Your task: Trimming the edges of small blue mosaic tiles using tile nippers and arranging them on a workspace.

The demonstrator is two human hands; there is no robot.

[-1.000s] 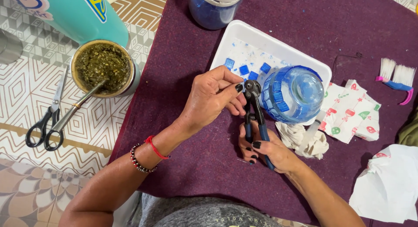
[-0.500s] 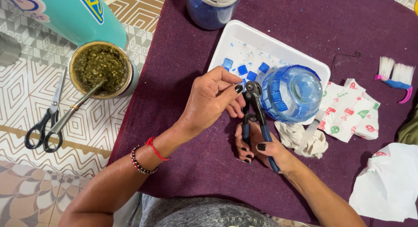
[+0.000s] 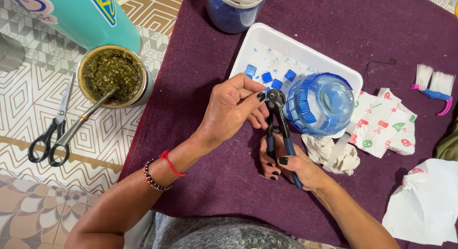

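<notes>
My right hand (image 3: 286,165) grips the blue handles of a pair of wheeled nippers (image 3: 278,121), jaws pointing up. My left hand (image 3: 234,110) pinches something small at the jaws with thumb and forefinger; the piece itself is hidden by my fingers. Just right of the jaws lies a clear blue glass jar (image 3: 320,104) on its side, partly covered with blue square tiles. It rests on the edge of a white tray (image 3: 267,41) that holds several loose blue tiles (image 3: 267,77).
A purple cloth (image 3: 214,182) covers the work area. A blue-filled jar (image 3: 234,8) stands at the top. A cup of green herb (image 3: 112,77) with a metal straw and scissors (image 3: 52,129) lie left. Crumpled tissue (image 3: 334,153), patterned napkin (image 3: 384,122), brushes (image 3: 434,84), white paper (image 3: 424,201) lie right.
Almost nothing differs. Both hands stay at the nippers beside the jar; the right hand's grip shifts slightly on the handles.
</notes>
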